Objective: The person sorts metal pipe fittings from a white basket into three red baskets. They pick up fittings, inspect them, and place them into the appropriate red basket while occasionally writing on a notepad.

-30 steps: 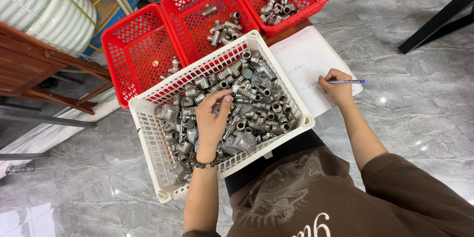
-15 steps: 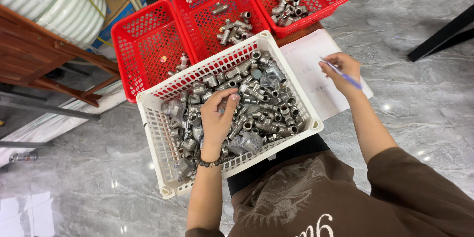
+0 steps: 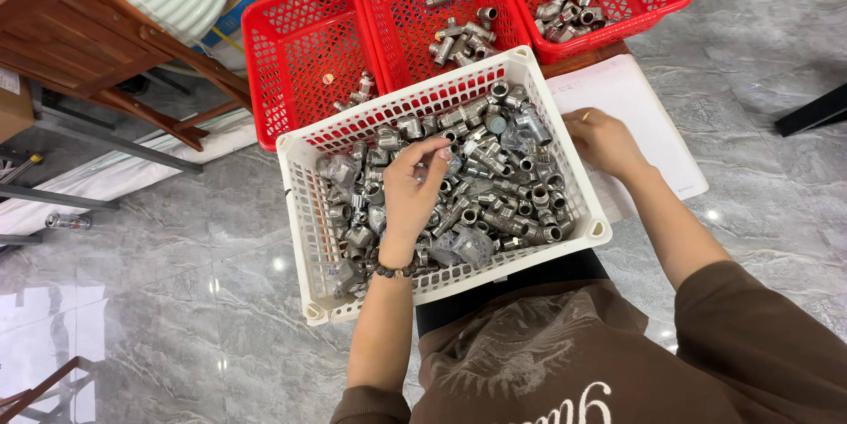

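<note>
Left hand (image 3: 413, 190) reaching into the white basket (image 3: 304, 239), fingers (image 3: 432, 157) curled and pinching among the grey metal pipe fittings (image 3: 494, 168) heaped inside. Right hand (image 3: 604, 142) resting on a white notebook (image 3: 648, 120) just beside the basket; whether its fingers grip anything cannot be told. Three red baskets (image 3: 291, 62) behind, each holding a few fittings, on a marble floor (image 3: 176, 300)

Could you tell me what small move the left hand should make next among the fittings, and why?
Probably close the fingers on one fitting and lift it clear. The left hand is curled down into the heaped metal fittings in the white basket and appears to grip nothing yet, while the right hand rests on the notebook.
</note>
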